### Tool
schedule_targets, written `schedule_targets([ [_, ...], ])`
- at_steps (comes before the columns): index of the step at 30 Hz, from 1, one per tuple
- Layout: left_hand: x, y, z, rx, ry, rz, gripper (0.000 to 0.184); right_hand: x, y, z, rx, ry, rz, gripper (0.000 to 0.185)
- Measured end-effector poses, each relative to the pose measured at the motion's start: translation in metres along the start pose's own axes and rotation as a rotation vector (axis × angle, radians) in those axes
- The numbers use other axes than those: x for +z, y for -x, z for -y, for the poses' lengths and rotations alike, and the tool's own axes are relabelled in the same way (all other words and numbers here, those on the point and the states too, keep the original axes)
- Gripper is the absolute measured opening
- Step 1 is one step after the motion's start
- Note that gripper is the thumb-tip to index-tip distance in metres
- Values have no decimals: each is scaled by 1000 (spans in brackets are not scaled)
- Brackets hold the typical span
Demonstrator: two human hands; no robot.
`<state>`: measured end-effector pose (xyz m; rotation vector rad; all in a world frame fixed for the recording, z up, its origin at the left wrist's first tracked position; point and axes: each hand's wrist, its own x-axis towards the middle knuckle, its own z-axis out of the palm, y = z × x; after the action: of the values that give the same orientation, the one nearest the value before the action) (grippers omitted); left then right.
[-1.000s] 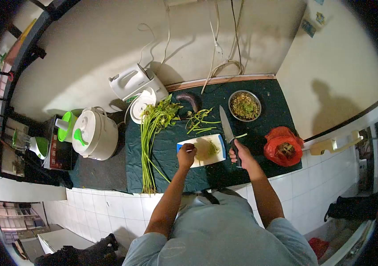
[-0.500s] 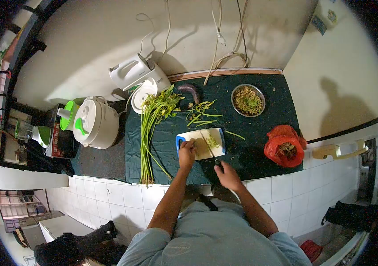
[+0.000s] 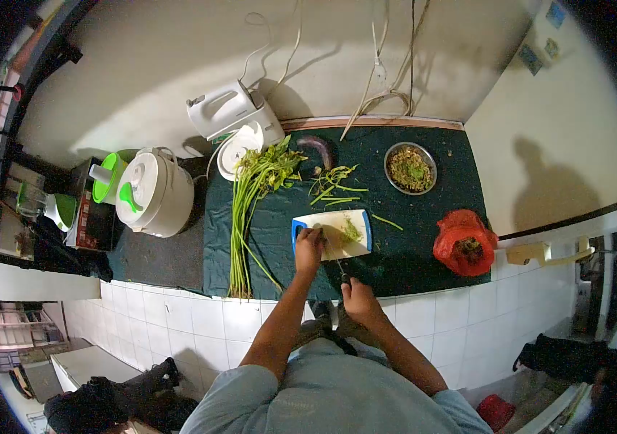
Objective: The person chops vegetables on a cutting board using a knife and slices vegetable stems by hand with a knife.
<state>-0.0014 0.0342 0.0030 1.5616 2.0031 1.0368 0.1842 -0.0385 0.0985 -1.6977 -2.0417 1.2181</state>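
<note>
Brought knife [image 3: 334, 254] closer to left hand [image 3: 309, 250], over cutting board [image 3: 359, 247]; gripping handle [image 3: 345, 278] in right hand's [image 3: 360, 301] closed fingers [image 3: 347, 291]. Cannot tell any hold within left hand's curled fingers.

The bag [image 3: 447, 250] is red, the board [image 3: 350, 249] white with blue ends.

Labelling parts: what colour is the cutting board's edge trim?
Blue on the cutting board, clearest in the head view.

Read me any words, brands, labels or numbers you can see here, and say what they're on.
No text is readable.
Shirt: faint chest print, too blurred.
Dark red box: markings too small.
Wall stickers: any lettering too small.
Hand mixer: any brand too small.
</note>
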Motion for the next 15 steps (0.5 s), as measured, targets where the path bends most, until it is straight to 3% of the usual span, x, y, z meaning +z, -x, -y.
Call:
schedule_targets([
  [9, 4, 0, 9, 4, 8, -10, 40, -2, -8, 19, 83, 108, 51, 36],
  [15, 9, -1, 16, -98, 67, 11, 36, -7, -8, 39, 79, 118, 83, 35],
])
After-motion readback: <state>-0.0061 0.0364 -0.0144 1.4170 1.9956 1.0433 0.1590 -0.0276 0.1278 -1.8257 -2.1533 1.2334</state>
